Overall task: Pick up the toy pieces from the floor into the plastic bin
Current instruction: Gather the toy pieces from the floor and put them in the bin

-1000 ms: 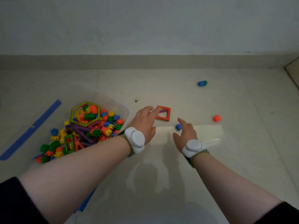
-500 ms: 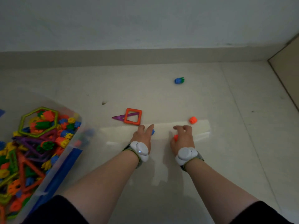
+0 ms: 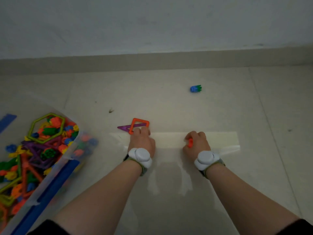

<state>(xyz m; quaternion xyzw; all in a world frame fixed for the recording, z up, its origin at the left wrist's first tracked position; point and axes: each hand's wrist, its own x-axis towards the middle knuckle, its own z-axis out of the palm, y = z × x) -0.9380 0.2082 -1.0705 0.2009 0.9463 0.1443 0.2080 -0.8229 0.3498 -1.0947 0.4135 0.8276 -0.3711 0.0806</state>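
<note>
Reaching low over the pale floor [image 3: 169, 102], both hands work near a lighter strip [image 3: 169, 139] on the tile, taken as the landmark here.

Head view, the only one:

Left hand [image 3: 142, 143] sits at the strip's left end, fingers curled tight w/ knuckles up. Fingertips touch the near corner of an orange square frame [image 3: 135, 123], which lies just beyond the strip's far edge. Whether the fingers actually grip it or hide another piece, can't tell. A purple triangle frame [image 3: 124, 127] lies under the square, poking out left of it, also just past the strip.

Right hand [image 3: 197, 143] is on the strip, right of centre, closed into a fist around a small orange piece [image 3: 190, 143]; only a sliver shows at the thumb side. White sensor pods are strapped to both wrists.

A blue-green piece [image 3: 196, 88] lies alone well beyond the strip, toward the wall [image 3: 152, 22], apart from both hands.

Plastic bin [image 3: 55, 168] stands well left of the strip, clear-walled w/ blue trim, already heaped w/ multicolour pieces; a green hexagon frame [image 3: 33, 126] rests on top at its far end. Blue tape [image 3: 7, 120] shows on the floor further left, beyond the bin.
</note>
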